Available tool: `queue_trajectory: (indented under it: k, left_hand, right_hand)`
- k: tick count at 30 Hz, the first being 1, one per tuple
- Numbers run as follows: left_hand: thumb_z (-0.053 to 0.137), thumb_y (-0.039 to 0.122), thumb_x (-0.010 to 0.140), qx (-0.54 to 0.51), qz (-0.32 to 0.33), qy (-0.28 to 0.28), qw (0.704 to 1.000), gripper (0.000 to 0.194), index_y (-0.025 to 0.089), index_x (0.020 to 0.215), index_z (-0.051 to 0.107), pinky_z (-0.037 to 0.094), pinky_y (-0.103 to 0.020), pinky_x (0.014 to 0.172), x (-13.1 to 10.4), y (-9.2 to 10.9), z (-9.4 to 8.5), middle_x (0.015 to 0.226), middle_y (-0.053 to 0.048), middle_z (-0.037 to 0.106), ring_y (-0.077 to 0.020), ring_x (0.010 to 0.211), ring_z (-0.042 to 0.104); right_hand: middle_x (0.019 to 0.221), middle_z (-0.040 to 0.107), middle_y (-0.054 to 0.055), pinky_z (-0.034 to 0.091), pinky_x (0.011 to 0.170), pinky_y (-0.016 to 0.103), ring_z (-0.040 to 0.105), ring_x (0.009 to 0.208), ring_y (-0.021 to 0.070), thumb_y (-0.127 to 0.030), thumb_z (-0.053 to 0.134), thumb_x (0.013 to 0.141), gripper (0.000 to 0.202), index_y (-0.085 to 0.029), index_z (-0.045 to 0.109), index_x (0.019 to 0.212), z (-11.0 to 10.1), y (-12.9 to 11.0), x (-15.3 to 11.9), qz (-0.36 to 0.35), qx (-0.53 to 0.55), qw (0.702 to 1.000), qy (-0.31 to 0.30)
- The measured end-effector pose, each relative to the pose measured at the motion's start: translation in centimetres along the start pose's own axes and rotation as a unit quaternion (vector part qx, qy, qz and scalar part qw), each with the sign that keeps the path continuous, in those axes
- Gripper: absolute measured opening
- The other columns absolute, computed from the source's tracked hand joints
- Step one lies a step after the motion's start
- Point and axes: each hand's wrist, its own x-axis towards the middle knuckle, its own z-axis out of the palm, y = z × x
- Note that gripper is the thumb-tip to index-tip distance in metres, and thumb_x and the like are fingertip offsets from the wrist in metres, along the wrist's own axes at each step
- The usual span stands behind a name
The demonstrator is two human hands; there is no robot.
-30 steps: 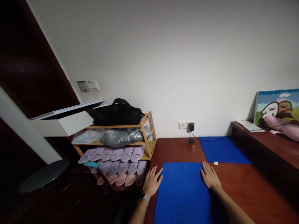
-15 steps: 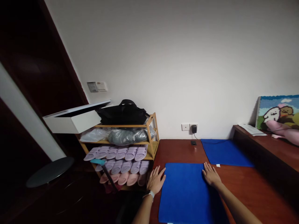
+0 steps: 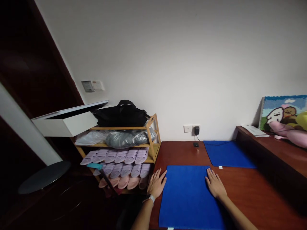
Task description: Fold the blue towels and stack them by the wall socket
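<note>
A blue cloth (image 3: 188, 198) lies flat on the reddish-brown table (image 3: 259, 195), with a white tag at its near edge. My left hand (image 3: 157, 183) rests with spread fingers on the table at the cloth's upper left edge, a band round its wrist. On the other side, my right hand (image 3: 215, 183) lies palm down over the cloth's upper right edge, fingers apart. Neither hand holds anything. A second blue cloth (image 3: 227, 154) is spread farther back on the right, near the wall.
Left of the table stands a wooden rack (image 3: 153, 148) with slippers (image 3: 115, 155), a black bag (image 3: 122, 115) and a white box (image 3: 69, 124). A plugged-in adapter (image 3: 196, 130) is on the wall. The raised ledge (image 3: 275, 143) at right holds a pink plush (image 3: 291, 134).
The whole view has shifted, so the surroundings appear slightly farther left and higher. Both hands stay at the near cloth's sides, still spread.
</note>
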Motion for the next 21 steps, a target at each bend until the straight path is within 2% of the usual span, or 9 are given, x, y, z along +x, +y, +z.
queue_trajectory:
  k: [9, 21]
  left_hand:
    - [0.038, 0.048, 0.107, 0.025, 0.006, 0.007, 1.000, 0.049, 0.042, 0.155, 0.047, 0.028, -0.046, 0.126, 0.22, -0.37, 0.26, 0.165, -0.001, 0.045, -0.0247, 0.152, 0.040]
    - [0.037, 0.051, 0.107, 0.024, -0.003, 0.003, 1.000, 0.049, 0.043, 0.154, 0.047, 0.028, -0.045, 0.126, 0.23, -0.36, 0.25, 0.166, -0.001, 0.045, -0.0246, 0.152, 0.040]
  right_hand:
    - [0.173, 0.018, 0.003, 0.009, 0.131, 0.038, 0.011, 0.161, 0.0190, -0.048, 0.013, 0.104, 0.072, -0.011, 0.020, 0.165, -0.61, -0.22, -0.12, 0.004, 0.023, 1.000, -0.010]
    - [0.174, 0.017, 0.004, 0.009, 0.131, 0.040, 0.009, 0.161, 0.0193, -0.050, 0.014, 0.104, 0.073, -0.012, 0.017, 0.166, -0.17, -0.13, 0.06, 0.007, 0.019, 1.000, -0.013]
